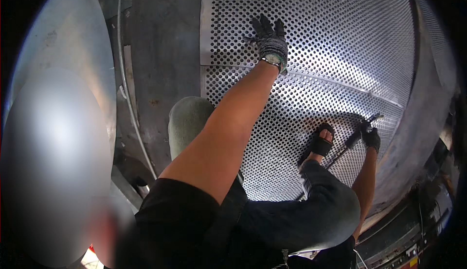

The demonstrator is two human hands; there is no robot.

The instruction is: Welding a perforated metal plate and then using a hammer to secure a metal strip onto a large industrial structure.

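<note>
My left hand (271,41), in a dark knit glove with a watch at the wrist, lies flat with fingers spread on a curved perforated metal sheet (311,31). Lower and to the right, my right hand (371,138), gloved as well, is closed round what looks like a welding torch (357,135). The torch has a black handle and a narrow tip that points up and right, close to the sheet near its right edge. Its cable (335,159) runs down and left past my foot. The fingers of my right hand are partly hidden.
A seam (335,81) crosses the perforated sheet between my hands. My sandalled foot (323,140) rests on the sheet, left of the torch. Plain dark metal (163,40) with a grey hose (124,74) lies left. A smooth metal rim (413,138) borders the right side.
</note>
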